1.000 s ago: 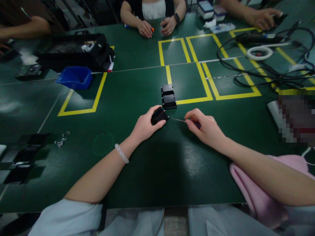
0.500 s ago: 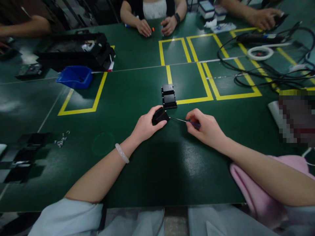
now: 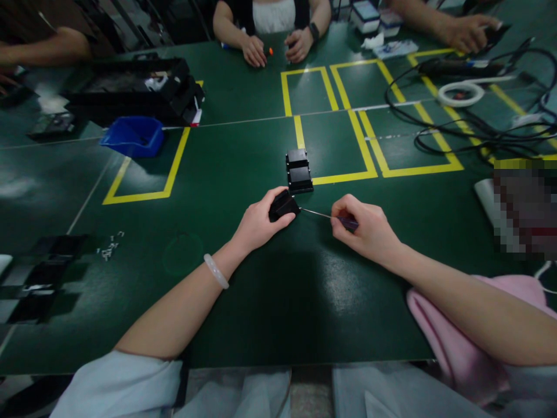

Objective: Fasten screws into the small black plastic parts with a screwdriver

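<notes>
- Far left, several flat black pieces (image 3: 30, 307) lie on the green table (image 3: 261, 325), blurred.
- Just beside them, a scatter of small metal bits (image 3: 107, 252).
- Farther back, a blue bin (image 3: 133, 136) sits partly over a yellow tape outline.
- The left hand (image 3: 259, 223) is clamped on a black block (image 3: 284, 206), thumb on the near side, fingers on the far side.
- Just beyond that block, two black parts (image 3: 299, 174) stand in a row.
- The right hand (image 3: 364, 229) is closed around the purple handle of a screwdriver (image 3: 348, 223); its thin shaft points left to the block's right edge, contact too small to tell.
- Under the right forearm, a pink cloth (image 3: 437, 325).
</notes>
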`<state>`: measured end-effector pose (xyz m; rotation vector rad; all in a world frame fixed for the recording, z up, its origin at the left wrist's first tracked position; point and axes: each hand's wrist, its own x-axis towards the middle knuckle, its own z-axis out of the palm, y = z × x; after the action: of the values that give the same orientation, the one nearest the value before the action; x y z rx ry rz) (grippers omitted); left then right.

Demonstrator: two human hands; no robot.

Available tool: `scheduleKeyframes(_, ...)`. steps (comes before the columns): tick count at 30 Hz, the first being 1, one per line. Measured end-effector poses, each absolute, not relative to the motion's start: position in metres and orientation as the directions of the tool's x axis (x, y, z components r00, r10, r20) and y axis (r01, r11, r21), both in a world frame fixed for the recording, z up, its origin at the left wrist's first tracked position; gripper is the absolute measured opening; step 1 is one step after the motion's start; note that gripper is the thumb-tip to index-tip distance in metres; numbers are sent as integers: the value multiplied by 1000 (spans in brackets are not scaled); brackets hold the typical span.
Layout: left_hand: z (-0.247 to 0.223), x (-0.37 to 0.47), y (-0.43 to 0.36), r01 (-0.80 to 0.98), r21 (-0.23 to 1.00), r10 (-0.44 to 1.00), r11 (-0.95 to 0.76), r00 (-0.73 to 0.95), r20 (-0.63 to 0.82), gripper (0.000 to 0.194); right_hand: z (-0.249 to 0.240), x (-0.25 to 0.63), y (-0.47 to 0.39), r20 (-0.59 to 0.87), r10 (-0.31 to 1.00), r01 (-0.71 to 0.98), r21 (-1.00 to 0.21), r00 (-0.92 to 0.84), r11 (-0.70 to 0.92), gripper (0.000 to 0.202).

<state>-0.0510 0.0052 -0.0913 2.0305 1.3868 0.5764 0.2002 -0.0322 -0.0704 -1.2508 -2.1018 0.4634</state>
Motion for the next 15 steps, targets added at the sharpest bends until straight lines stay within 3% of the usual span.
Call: scheduleKeyframes(15, -92, -51, 5, 668, 691, 933, -277, 358, 29, 63, -70, 201, -31, 335, 869, 655, -570, -365, 496, 5)
